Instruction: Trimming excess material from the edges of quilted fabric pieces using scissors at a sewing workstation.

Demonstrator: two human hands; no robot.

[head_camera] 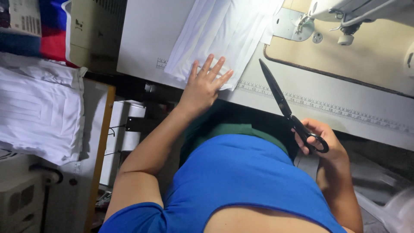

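Head view, left hand [202,86] fingers spread on white fabric [220,30], right hand [321,138] gripping black scissors [286,108], sewing machine [358,13] cut off

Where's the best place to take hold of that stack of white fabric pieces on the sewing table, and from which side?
Take the stack of white fabric pieces at its near corner, where the left hand lies flat. That corner sits close to the table edge, so thumb and fingers could probably pinch all layers coming from the front. The right hand holds the black scissors clear of it.
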